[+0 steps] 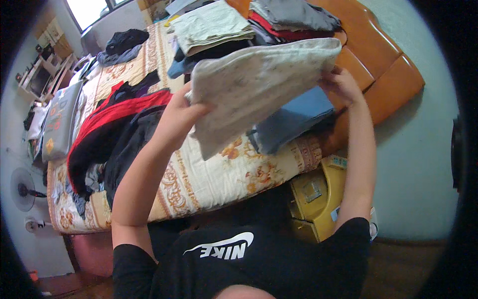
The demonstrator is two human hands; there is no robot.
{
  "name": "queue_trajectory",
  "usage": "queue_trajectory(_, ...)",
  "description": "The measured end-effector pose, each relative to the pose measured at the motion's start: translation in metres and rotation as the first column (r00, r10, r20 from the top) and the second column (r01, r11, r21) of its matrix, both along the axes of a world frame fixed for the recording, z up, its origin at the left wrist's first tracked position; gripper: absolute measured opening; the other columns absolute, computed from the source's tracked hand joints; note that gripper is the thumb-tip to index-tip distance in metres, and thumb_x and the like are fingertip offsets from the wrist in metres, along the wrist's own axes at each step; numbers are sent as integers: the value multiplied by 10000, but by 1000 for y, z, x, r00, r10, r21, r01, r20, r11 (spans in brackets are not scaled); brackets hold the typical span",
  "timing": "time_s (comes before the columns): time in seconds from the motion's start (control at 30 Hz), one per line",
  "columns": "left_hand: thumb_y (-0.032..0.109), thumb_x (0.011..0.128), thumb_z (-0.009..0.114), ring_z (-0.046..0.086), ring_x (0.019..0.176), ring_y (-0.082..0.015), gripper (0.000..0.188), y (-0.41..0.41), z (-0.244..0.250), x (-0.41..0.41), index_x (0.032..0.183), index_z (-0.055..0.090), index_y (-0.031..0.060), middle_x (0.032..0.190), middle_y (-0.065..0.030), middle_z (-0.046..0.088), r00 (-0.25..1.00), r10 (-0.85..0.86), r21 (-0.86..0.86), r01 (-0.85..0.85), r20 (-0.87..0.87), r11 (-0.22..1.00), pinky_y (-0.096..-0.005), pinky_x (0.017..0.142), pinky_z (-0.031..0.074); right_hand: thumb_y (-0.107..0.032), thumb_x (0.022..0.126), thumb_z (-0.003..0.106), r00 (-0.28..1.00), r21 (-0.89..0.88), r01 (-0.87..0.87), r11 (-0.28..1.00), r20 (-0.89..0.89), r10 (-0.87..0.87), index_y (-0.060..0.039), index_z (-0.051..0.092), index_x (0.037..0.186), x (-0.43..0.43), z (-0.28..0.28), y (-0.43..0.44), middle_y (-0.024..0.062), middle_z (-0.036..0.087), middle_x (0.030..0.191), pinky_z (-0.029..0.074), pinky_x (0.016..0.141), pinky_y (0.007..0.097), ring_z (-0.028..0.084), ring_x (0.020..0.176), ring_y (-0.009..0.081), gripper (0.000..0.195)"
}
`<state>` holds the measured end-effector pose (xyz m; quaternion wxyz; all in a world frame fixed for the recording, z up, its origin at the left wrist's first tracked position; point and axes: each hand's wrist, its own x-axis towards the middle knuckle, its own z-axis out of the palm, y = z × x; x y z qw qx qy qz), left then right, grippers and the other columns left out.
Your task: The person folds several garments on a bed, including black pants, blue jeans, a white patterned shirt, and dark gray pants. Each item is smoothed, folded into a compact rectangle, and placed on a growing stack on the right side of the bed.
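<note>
A folded off-white cloth [257, 82] with a faint pattern is held up above the bed, stretched between both hands. My left hand [190, 112] grips its lower left side, thumb in front. At its right end my right hand [341, 84] pinches the edge. Beneath the cloth, a folded blue and grey garment pile [291, 119] lies near the bed's edge. Behind it stands a stack topped with a folded cream cloth [213, 26]. Farther right is a stack with grey and red folded clothes [295, 17]. Loose black and red garments [123, 119] lie to the left.
The patterned bedspread [216, 179] reaches to my body. An orange-brown headboard [388, 71] borders the bed on the right, beside a yellow bedside cabinet [313, 198]. A dark garment heap [125, 45] and a grey cushion [61, 121] lie farther off; a fan [24, 190] stands at the left.
</note>
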<state>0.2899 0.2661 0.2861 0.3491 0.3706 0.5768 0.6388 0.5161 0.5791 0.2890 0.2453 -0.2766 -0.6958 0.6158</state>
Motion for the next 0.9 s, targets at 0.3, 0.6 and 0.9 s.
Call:
queue_trajectory(0.3,24,718,558,588,839,-170,383,145,14,13,1092,485,-13,961,-87,591,962,-268,-70,272,54,960,-309,776,474,-104,840,517,993,-125,112,986,43,-107,-9,534,991,76,-23,98,50,595,872,505,654,222,588,731,120,179)
queue_trajectory(0.6,14,683,643,553,957,-163,435,169,-18,31,1107,551,45,1040,-95,604,606,-12,119,175,-795,977,-283,829,420,-363,868,452,812,-161,474,866,-303,-500,-83,481,1158,83,-50,156,44,504,1158,414,890,337,479,1056,200,404)
queue_trajectory(0.9,-83,659,496,402,1195,-256,435,152,-189,45,1034,551,129,1163,-53,532,266,-74,-56,76,-961,996,-500,1001,239,-187,853,471,848,-178,377,909,-329,-416,-12,609,966,77,-192,108,92,611,952,432,817,304,570,890,189,250)
